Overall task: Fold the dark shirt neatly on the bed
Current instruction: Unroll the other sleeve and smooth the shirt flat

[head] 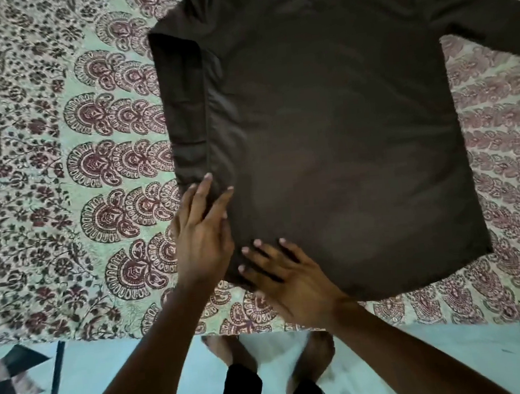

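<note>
The dark shirt (325, 134) lies spread flat on the bed (60, 151), which is covered with a patterned sheet, and everything here is easiest placed against that shirt. Along its left edge the side panel, with the sleeve laid down its length, is already folded in over the body, so the step in hand looks like smoothing and setting that first fold near the hem. The other sleeve (488, 19) reaches out from the shirt's upper right corner, unfolded.

The left hand (200, 230) lies at the shirt's lower left corner, palm down, fingers straight and close together, resting along the folded strip and pinching nothing. The right hand (287, 276) sits on the hem just beside it, fingers spread and flat on the cloth, pressing rather than gripping (a little motion blur softens its outline). Both forearms reach in from the near edge of the bed, and the person's bare feet (307, 359) stand on the floor below the shirt's hem.

The next move, as I judge it, calls for crossing to the shirt's right side, folding that sleeve and panel inward to match, then doubling the length from the hem up.
</note>
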Action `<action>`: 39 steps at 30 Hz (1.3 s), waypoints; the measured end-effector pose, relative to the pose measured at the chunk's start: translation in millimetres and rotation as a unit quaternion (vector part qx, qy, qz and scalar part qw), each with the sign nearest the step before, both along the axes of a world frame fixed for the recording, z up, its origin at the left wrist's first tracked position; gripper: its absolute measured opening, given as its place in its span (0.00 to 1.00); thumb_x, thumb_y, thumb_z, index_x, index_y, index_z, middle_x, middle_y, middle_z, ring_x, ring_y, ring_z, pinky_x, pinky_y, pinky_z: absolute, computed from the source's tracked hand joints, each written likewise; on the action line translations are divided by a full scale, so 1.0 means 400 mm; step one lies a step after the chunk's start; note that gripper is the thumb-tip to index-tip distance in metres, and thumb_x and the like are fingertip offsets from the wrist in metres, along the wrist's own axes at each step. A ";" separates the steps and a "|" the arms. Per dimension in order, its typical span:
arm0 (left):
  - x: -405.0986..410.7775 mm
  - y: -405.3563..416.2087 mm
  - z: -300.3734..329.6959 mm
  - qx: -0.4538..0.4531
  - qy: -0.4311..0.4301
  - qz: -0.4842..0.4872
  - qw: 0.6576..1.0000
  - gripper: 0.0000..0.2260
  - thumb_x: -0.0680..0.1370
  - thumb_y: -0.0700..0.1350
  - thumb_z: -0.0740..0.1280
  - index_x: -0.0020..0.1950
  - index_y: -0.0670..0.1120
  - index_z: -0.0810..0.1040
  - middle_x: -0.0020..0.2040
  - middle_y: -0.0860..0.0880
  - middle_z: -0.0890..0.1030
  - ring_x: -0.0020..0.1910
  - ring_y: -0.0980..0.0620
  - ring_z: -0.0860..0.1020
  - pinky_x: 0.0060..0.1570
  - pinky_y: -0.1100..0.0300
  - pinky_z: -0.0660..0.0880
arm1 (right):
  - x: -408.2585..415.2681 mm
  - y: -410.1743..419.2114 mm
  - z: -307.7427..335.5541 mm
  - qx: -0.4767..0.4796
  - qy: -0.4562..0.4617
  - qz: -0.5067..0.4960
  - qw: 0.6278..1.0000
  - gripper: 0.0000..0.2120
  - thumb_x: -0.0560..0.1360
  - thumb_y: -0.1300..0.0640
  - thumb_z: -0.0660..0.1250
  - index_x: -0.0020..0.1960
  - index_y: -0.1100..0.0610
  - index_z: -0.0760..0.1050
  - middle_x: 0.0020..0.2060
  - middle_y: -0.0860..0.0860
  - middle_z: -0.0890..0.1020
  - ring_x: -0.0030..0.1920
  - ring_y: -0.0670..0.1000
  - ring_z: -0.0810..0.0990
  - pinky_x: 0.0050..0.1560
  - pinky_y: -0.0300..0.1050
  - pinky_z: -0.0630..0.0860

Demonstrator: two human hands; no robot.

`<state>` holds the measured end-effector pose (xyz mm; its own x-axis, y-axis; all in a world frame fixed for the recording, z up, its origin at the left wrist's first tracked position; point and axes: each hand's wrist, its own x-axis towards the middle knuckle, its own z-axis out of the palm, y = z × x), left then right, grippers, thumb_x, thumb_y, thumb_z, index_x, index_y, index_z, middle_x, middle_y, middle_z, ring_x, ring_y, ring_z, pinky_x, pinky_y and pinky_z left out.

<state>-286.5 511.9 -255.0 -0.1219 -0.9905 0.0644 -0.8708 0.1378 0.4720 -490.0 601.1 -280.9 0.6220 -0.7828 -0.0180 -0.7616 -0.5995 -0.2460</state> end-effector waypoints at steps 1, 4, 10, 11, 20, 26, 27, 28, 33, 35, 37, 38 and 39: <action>0.015 -0.027 -0.016 0.003 -0.059 -0.056 0.997 0.21 0.83 0.50 0.59 0.77 0.56 0.73 0.84 0.52 0.61 0.81 0.43 0.61 0.74 0.43 0.62 | -0.001 -0.026 0.009 -0.015 -0.014 -0.040 0.999 0.23 0.87 0.46 0.54 0.80 0.51 0.68 0.82 0.53 0.63 0.83 0.56 0.57 0.76 0.64 0.63; 0.054 -0.039 -0.057 0.040 -0.182 -0.148 0.971 0.26 0.85 0.59 0.54 0.84 0.58 0.58 0.86 0.52 0.51 0.85 0.45 0.52 0.78 0.40 0.58 | -0.011 -0.149 0.036 -0.037 -0.046 -0.216 0.974 0.26 0.86 0.45 0.57 0.82 0.51 0.64 0.83 0.53 0.59 0.84 0.58 0.55 0.77 0.64 0.62; 0.131 0.117 -0.042 0.063 -0.151 -0.172 0.971 0.26 0.86 0.57 0.52 0.84 0.56 0.59 0.86 0.54 0.52 0.85 0.45 0.52 0.79 0.39 0.54 | 0.036 -0.362 0.024 0.077 0.010 -0.343 0.936 0.33 0.83 0.33 0.55 0.84 0.37 0.46 0.85 0.49 0.38 0.84 0.63 0.39 0.78 0.73 0.47; 0.135 0.132 -0.035 0.072 -0.112 -0.163 0.977 0.24 0.86 0.56 0.52 0.82 0.55 0.64 0.85 0.55 0.56 0.84 0.46 0.55 0.79 0.40 0.55 | 0.054 -0.355 0.018 0.071 0.039 -0.317 0.945 0.32 0.83 0.33 0.54 0.84 0.37 0.47 0.85 0.49 0.40 0.84 0.63 0.39 0.77 0.76 0.48; 0.116 -0.168 0.061 0.030 0.003 -0.069 0.997 0.17 0.84 0.52 0.59 0.72 0.51 0.75 0.77 0.50 0.70 0.72 0.45 0.70 0.67 0.42 0.70 | 0.096 -0.074 0.046 0.072 0.095 -0.093 0.989 0.31 0.83 0.36 0.56 0.84 0.40 0.55 0.85 0.55 0.50 0.84 0.60 0.52 0.75 0.72 0.59; 0.082 -0.352 -0.007 0.036 -0.151 -0.222 0.963 0.27 0.84 0.59 0.56 0.83 0.58 0.59 0.86 0.53 0.52 0.84 0.45 0.53 0.76 0.39 0.60 | 0.075 -0.263 0.062 0.013 -0.041 -0.270 0.962 0.27 0.85 0.44 0.57 0.81 0.51 0.65 0.84 0.52 0.59 0.84 0.55 0.55 0.79 0.62 0.62; 0.091 -0.351 -0.024 0.042 -0.166 -0.243 0.955 0.27 0.84 0.59 0.55 0.84 0.58 0.58 0.86 0.53 0.52 0.84 0.45 0.52 0.76 0.38 0.60 | 0.070 -0.319 0.055 0.001 -0.048 -0.306 0.951 0.27 0.85 0.45 0.58 0.81 0.52 0.65 0.84 0.53 0.59 0.84 0.56 0.54 0.79 0.61 0.61; 0.097 -0.344 -0.038 0.048 -0.173 -0.254 0.951 0.27 0.84 0.59 0.54 0.84 0.58 0.56 0.86 0.53 0.52 0.85 0.45 0.52 0.77 0.37 0.58 | 0.063 -0.383 0.044 -0.005 -0.049 -0.334 0.941 0.28 0.85 0.45 0.58 0.82 0.53 0.65 0.84 0.53 0.58 0.84 0.57 0.53 0.79 0.62 0.61; 0.118 -0.278 -0.038 0.062 -0.117 -0.246 0.960 0.23 0.83 0.56 0.58 0.79 0.56 0.67 0.83 0.54 0.62 0.82 0.46 0.60 0.77 0.42 0.60 | 0.056 -0.602 -0.004 0.044 0.055 -0.363 0.929 0.33 0.83 0.36 0.51 0.84 0.49 0.56 0.85 0.53 0.50 0.85 0.59 0.47 0.80 0.69 0.54; 0.124 -0.300 -0.024 0.048 -0.059 -0.246 0.966 0.15 0.80 0.51 0.64 0.66 0.53 0.79 0.72 0.53 0.75 0.69 0.45 0.73 0.65 0.40 0.71 | 0.058 -0.593 -0.008 0.033 0.092 -0.292 0.952 0.36 0.82 0.34 0.52 0.85 0.49 0.53 0.85 0.52 0.49 0.85 0.58 0.47 0.80 0.69 0.50; 0.110 -0.370 -0.002 0.033 -0.010 -0.219 0.975 0.10 0.78 0.47 0.65 0.58 0.50 0.81 0.62 0.51 0.78 0.58 0.45 0.76 0.56 0.42 0.74 | 0.054 -0.561 -0.003 0.024 0.090 -0.192 0.977 0.39 0.80 0.33 0.57 0.85 0.48 0.54 0.85 0.51 0.50 0.85 0.57 0.48 0.79 0.70 0.52; 0.099 -0.410 0.008 0.026 0.002 -0.204 0.979 0.11 0.78 0.46 0.64 0.58 0.49 0.80 0.62 0.50 0.78 0.57 0.45 0.77 0.55 0.44 0.74 | 0.048 -0.542 -0.002 0.025 0.090 -0.147 0.985 0.39 0.80 0.33 0.58 0.85 0.48 0.55 0.85 0.52 0.51 0.85 0.57 0.49 0.78 0.70 0.54; 0.083 -0.455 0.016 0.015 0.004 -0.190 0.982 0.12 0.78 0.46 0.64 0.60 0.49 0.79 0.64 0.50 0.78 0.59 0.44 0.77 0.56 0.44 0.74 | 0.041 -0.526 0.001 0.028 0.091 -0.108 0.990 0.38 0.80 0.33 0.59 0.84 0.47 0.56 0.85 0.52 0.51 0.85 0.57 0.50 0.77 0.70 0.56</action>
<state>-253.2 329.9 -248.4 -0.4826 -0.8750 0.0386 -0.7550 0.4379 0.4881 -473.7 390.9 -280.6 0.4228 -0.8917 -0.1616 -0.9052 -0.4072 -0.1214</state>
